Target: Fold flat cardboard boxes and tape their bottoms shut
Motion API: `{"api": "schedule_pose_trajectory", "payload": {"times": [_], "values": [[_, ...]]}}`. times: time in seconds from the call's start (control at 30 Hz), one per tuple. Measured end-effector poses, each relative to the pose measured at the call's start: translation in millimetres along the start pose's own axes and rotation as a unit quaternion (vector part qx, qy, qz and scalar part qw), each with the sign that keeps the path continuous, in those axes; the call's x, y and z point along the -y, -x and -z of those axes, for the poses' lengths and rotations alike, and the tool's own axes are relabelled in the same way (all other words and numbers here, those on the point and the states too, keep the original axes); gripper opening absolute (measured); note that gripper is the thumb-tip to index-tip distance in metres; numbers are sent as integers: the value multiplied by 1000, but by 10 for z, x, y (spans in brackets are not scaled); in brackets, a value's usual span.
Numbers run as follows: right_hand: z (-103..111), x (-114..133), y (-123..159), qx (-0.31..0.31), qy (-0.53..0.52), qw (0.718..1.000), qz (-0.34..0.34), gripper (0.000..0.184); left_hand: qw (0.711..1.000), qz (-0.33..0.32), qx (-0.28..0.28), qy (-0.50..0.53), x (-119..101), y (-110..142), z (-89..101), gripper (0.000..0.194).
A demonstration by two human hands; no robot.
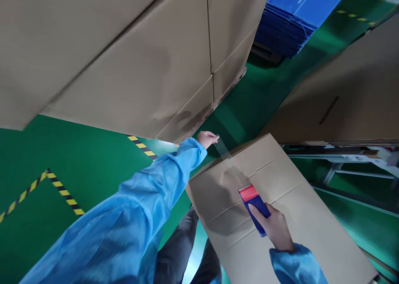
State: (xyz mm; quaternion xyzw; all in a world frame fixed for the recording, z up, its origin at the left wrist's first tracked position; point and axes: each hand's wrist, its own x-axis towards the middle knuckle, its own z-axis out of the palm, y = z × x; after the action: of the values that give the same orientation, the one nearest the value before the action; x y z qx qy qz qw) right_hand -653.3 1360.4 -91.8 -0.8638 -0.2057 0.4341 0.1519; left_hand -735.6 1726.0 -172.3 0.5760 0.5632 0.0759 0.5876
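Note:
A cardboard box [299, 217] with several crease lines lies in front of my legs. My right hand [276, 226] grips a blue and red tape dispenser [255, 207] against its upper face. From the dispenser a strip of clear tape [222, 148] runs over the box and past its far edge. The tape's free end is pinched between the fingers of my left hand [208, 138], held out beyond that edge. Both my arms wear blue sleeves.
Large stacked cartons [131, 80] rise at the upper left. Blue folded sheets [286, 26] are piled at the top right. Flat cardboard [349, 80] rests on a metal frame [361, 174] at the right. Yellow-black tape [64, 190] marks the green floor [102, 151].

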Motion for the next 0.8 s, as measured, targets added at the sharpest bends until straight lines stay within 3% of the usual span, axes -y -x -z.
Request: {"api": "schedule_pose_trajectory", "payload": {"times": [0.13,0.27,0.33,0.5,0.63,0.7,0.8], "values": [[-62,-6,-107,1,35,999,-5,60,993,33,23,-107,349,-179,-214,26],[-87,-6,-190,-3,43,999,-16,60,971,50,72,-223,776,-76,-494,35],[-91,-28,-178,-5,40,999,-18,58,959,42,79,-268,865,-35,-539,42],[-85,2,-126,2,31,999,-26,53,935,32,101,-339,635,38,-549,42],[-58,105,-110,8,34,999,-21,51,919,8,125,-374,364,290,-700,75],[-39,177,-104,12,37,999,-21,54,910,-26,107,-399,271,459,-781,76],[2,228,-67,31,24,999,-10,59,890,-99,50,-441,158,665,-843,63]]}}
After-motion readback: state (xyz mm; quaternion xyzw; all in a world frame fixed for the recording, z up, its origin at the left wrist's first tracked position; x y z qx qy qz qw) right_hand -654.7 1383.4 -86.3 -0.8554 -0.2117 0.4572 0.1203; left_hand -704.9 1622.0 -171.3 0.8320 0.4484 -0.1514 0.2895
